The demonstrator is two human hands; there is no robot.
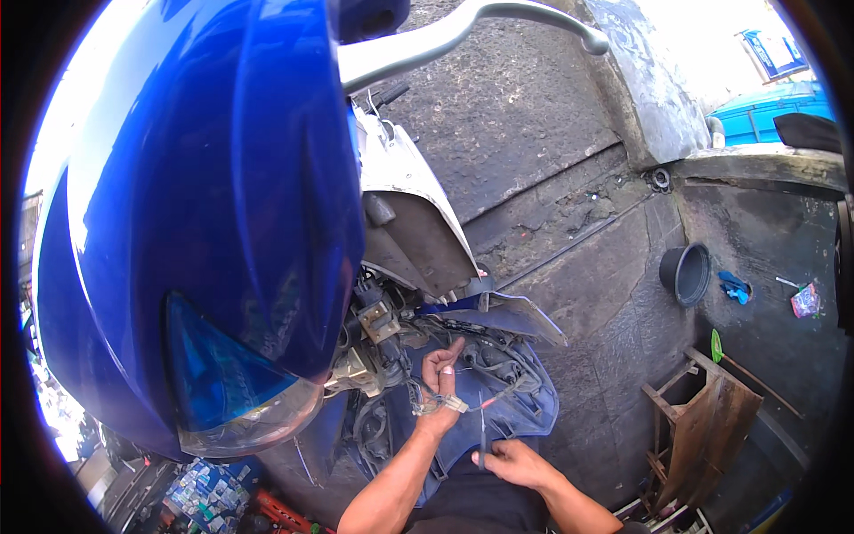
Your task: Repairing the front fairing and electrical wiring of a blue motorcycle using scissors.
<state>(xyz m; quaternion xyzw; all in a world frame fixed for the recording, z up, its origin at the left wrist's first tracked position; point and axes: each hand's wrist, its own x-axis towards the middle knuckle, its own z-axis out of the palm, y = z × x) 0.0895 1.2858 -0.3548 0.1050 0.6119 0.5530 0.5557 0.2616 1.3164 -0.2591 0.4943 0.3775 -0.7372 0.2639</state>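
Head view shows one blue motorcycle front cowl (258,196), large at the left, with one silver lever (454,40) above its right side. Two bare hands are to the lower right of this cowl. The left hand (438,376) has one finger stretched out and the others curled; whether it grips a wire, I cannot tell. One bundle of thin wires (427,402) lies across its wrist, with one whitish connector (455,404) on it. The right hand (507,464) has its fingers closed around one slim dark tool (483,433), which points upward. Under the hands, also to the lower right of the cowl, is one blue body panel (536,418). One white body panel (411,169) is just right of the cowl. Well apart, farther to its right, are one black bucket (687,275), one blue cloth (735,287) and one wooden bench (716,436).
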